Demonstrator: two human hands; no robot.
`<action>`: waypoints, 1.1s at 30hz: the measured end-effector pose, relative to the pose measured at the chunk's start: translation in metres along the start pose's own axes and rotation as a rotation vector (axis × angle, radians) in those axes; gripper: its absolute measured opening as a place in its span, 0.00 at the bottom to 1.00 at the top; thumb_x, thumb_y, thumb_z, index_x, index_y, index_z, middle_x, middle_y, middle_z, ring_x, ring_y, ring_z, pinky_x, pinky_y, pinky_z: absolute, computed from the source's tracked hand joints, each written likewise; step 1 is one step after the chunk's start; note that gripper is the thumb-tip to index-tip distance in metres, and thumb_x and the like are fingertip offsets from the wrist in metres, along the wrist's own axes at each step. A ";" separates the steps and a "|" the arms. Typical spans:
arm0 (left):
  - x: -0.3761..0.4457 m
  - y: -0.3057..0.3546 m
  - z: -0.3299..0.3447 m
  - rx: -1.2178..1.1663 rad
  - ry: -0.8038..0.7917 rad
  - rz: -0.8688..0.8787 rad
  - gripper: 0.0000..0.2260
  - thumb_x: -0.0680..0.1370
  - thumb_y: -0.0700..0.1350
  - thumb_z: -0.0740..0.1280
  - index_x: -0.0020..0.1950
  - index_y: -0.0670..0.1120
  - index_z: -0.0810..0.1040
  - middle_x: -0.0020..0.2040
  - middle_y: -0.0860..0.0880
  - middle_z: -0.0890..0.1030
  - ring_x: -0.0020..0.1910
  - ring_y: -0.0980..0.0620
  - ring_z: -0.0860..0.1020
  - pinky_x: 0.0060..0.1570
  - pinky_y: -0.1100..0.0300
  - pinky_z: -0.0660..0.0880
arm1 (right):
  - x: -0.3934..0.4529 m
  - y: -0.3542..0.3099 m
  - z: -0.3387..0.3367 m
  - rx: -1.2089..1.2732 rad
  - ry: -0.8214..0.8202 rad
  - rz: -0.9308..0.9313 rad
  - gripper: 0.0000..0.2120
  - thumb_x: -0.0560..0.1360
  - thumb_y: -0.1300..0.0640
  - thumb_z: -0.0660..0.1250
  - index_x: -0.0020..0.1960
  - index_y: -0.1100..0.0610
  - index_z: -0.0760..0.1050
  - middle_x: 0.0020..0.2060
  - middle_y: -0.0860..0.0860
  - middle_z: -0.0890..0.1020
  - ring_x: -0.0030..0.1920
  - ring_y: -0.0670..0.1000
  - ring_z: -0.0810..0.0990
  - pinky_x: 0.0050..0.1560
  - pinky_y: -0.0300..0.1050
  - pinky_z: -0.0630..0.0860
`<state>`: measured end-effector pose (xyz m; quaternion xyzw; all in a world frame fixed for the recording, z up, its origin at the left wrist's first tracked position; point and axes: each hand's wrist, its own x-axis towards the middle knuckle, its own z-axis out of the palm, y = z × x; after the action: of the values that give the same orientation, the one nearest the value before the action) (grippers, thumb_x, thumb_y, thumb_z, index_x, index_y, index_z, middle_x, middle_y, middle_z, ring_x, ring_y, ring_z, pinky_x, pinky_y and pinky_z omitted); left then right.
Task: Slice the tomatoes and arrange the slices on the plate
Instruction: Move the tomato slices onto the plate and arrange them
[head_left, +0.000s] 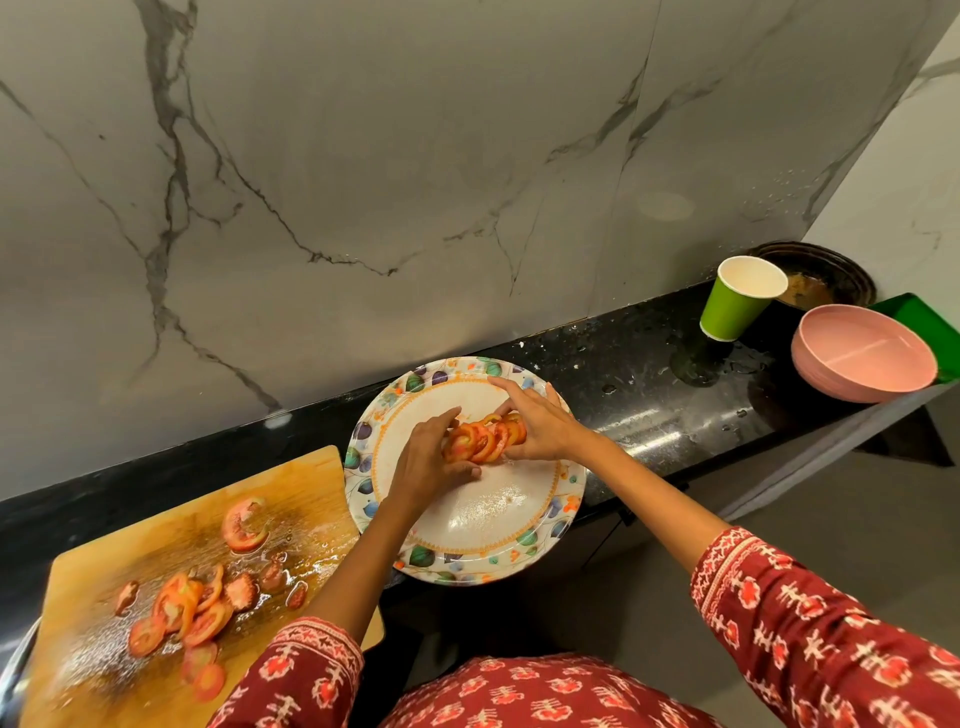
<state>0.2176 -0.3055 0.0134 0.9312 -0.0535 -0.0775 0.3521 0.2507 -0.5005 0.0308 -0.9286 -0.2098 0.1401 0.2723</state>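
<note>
Slices (485, 441) are landing on the plate (483, 525) now, a short overlapping row of tomato rounds sitting toward its far half, with the near half bare. Slicing looks mostly done, though plenty is left to carry over: a loose pile of cut tomato (187, 618) waits on the wet cutting board (291, 499) to the left, with one bigger piece (244, 525) lying apart. Both arms reach in over the plate. Left hand (428, 462) curls its fingers round the near-left end of the row; right hand (540, 423) cups the other end, fingers bent against the slices, index stretched toward the rim.
</note>
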 end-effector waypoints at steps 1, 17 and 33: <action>0.000 -0.001 -0.001 -0.007 -0.009 -0.003 0.38 0.66 0.50 0.76 0.72 0.48 0.63 0.67 0.45 0.71 0.65 0.46 0.68 0.62 0.55 0.67 | 0.000 0.000 0.000 0.004 0.006 -0.001 0.46 0.69 0.50 0.73 0.76 0.51 0.47 0.61 0.50 0.77 0.70 0.54 0.65 0.72 0.58 0.43; 0.008 -0.008 -0.009 0.043 -0.087 0.005 0.37 0.67 0.49 0.76 0.71 0.47 0.64 0.65 0.45 0.73 0.62 0.47 0.71 0.61 0.56 0.69 | 0.003 -0.009 0.001 -0.075 -0.035 -0.059 0.49 0.67 0.48 0.74 0.76 0.50 0.44 0.64 0.49 0.73 0.71 0.52 0.62 0.72 0.62 0.41; 0.011 0.005 -0.001 0.123 -0.080 0.006 0.36 0.69 0.52 0.73 0.73 0.49 0.61 0.68 0.46 0.70 0.65 0.48 0.68 0.61 0.57 0.68 | 0.003 -0.004 0.003 -0.051 0.026 -0.042 0.46 0.69 0.49 0.73 0.76 0.51 0.47 0.59 0.49 0.76 0.68 0.51 0.66 0.72 0.61 0.39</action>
<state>0.2283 -0.3103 0.0163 0.9472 -0.0749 -0.1100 0.2919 0.2511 -0.4946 0.0297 -0.9323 -0.2293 0.1170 0.2542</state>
